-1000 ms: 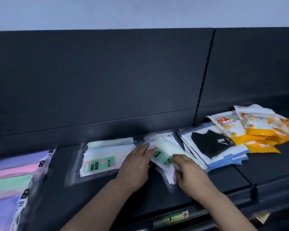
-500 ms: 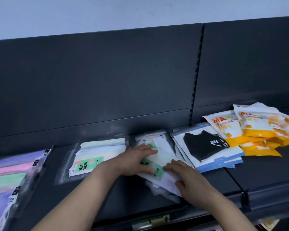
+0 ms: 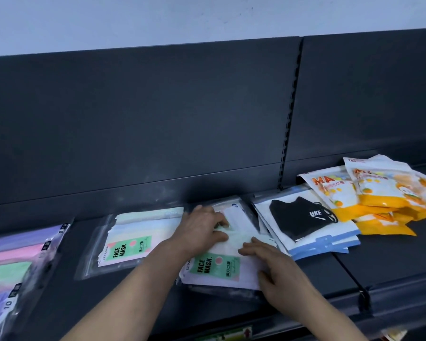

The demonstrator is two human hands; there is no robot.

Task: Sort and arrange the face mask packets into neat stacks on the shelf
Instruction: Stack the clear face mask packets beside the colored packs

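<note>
Shelf (image 3: 391, 262): left hand (image 3: 202, 230), right hand (image 3: 280, 274) flat atop packets (image 3: 214, 269).

- A pale, plain wall (image 3: 158, 18) runs across the top of the view, faintly scuffed in places.
- Below it stands a dark grey back panel (image 3: 133, 119), matt and bare, with a shallow horizontal step low down.
- A second dark back panel (image 3: 367, 94) adjoins it on the right.
- Between the two panels a slotted upright strip (image 3: 292, 114) runs top to bottom, tilted slightly in this wide view.
- A green label with a red mark (image 3: 225, 334) sits in the front rail of the shelf (image 3: 391, 254); its print is too small to read.
- A small black clip (image 3: 363, 301) sits on that rail further right.
- A yellow-and-white item (image 3: 394, 334) shows below the rail, mostly cut off.
</note>
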